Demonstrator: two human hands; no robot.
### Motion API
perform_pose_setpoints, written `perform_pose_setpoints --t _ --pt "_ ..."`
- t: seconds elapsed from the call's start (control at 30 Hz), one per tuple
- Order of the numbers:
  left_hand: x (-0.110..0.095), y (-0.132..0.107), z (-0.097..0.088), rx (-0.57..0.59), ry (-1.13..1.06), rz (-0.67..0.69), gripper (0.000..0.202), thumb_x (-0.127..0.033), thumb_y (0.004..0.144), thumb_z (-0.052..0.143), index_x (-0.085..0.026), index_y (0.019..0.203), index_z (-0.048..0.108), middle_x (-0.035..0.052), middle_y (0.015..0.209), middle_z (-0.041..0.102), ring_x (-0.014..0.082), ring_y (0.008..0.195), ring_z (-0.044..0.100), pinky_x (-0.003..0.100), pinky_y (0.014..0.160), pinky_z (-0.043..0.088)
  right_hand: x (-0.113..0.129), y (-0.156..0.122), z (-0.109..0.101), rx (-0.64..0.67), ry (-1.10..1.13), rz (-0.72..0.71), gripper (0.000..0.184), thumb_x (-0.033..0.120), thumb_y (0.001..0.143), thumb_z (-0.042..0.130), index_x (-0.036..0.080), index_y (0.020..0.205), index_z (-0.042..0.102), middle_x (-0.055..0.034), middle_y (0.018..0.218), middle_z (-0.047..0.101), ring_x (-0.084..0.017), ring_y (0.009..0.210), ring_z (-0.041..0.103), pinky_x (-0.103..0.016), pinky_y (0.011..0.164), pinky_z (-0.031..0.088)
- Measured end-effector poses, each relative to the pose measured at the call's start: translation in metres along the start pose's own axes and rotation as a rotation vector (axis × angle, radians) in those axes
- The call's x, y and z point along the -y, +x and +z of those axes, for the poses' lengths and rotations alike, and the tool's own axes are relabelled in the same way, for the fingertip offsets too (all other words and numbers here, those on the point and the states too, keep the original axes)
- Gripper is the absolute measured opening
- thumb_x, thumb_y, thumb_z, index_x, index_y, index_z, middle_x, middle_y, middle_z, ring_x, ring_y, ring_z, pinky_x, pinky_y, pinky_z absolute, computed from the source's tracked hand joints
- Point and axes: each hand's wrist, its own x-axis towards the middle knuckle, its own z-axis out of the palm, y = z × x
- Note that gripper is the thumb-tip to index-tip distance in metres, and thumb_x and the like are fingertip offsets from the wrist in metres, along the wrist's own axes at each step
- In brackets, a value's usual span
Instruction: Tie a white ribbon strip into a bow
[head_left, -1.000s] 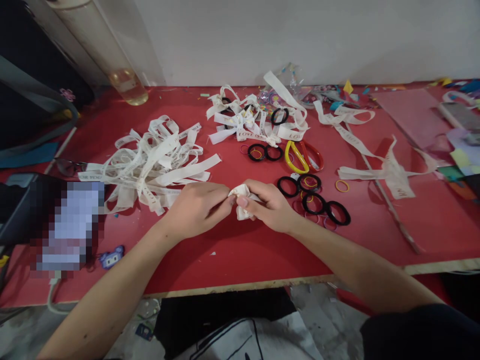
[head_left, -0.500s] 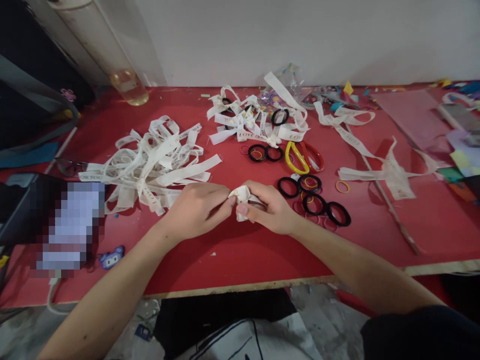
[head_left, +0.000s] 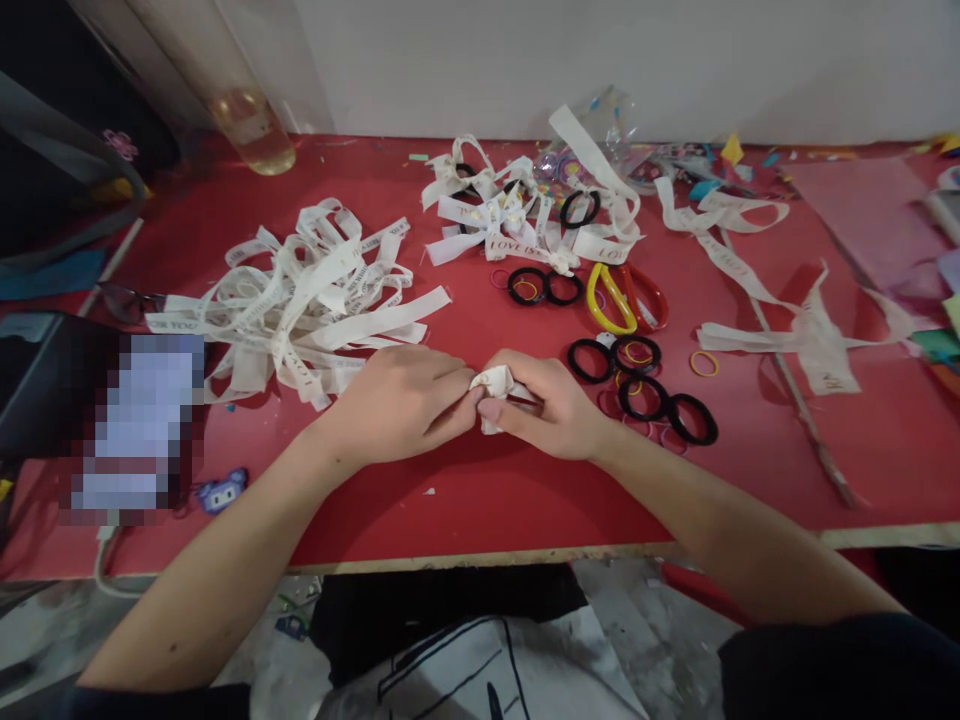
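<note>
A bunched white ribbon (head_left: 495, 381) with faint print is pinched between my two hands above the front of the red table. My left hand (head_left: 409, 402) grips its left edge with thumb and forefinger. Round its right side the fingers of my right hand (head_left: 556, 408) are closed, thumb pressed on the front. Whether anything sits inside the folds is hidden. Just right of my right hand lie several black hair ties (head_left: 643, 397) among small coloured rubber bands (head_left: 703, 363). Left of my left hand spreads a heap of printed white ribbons (head_left: 300, 300).
Scissors with yellow and red handles (head_left: 612, 300) lie behind the hair ties. Finished-looking ribbon bows (head_left: 491, 215) pile at the back. A phone (head_left: 139, 420), a purple trinket (head_left: 222, 491) and a bottle (head_left: 251, 130) stand or lie left. A thin stick (head_left: 795, 390) lies right.
The view has shifted slightly, so the table things appear a little higher. Both hands keep hold of the ribbon, with only a small shift in the fingers.
</note>
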Motion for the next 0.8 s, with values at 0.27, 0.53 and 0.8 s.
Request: perform_pose_setpoints --t 0.27,0.53,0.8 --pt "0.0003 -0.0002 -0.0012 0.064 0.046 -0.009 0.034 -0.023 0.093 0.038 -0.016 0.064 0.053 0.0001 0.058 0.055 0.0123 0.051 0.047 0.029 0.052 0.030 -0.0017 0.0009 -0.0011 0.055 -0.042 0.027 0.010 0.022 0.088 0.059 0.018 0.085 0.050 0.0048 0.064 0.060 -0.004 0.047 0.041 -0.014 0.044 0.031" --pt "0.0017 -0.0014 -0.0009 0.068 0.014 0.008 0.031 -0.022 0.093 0.039 -0.016 0.066 0.055 0.0000 0.059 0.056 0.0124 0.051 0.048 0.028 0.052 0.031 -0.0048 0.0009 -0.0013 0.054 -0.038 0.028 0.010 0.024 0.089 0.057 0.018 0.085 0.050 0.0039 0.065 0.060 -0.005 0.049 0.044 -0.015 0.046 0.034" --pt "0.0019 -0.0007 -0.0008 0.090 -0.011 -0.004 0.031 -0.021 0.093 0.039 -0.016 0.068 0.056 0.0006 0.061 0.058 0.0123 0.053 0.049 0.027 0.054 0.032 -0.0032 0.0014 -0.0006 0.052 -0.036 0.055 0.015 0.029 0.091 0.056 0.018 0.083 0.048 0.0031 0.065 0.062 -0.006 0.051 0.049 -0.015 0.048 0.037"
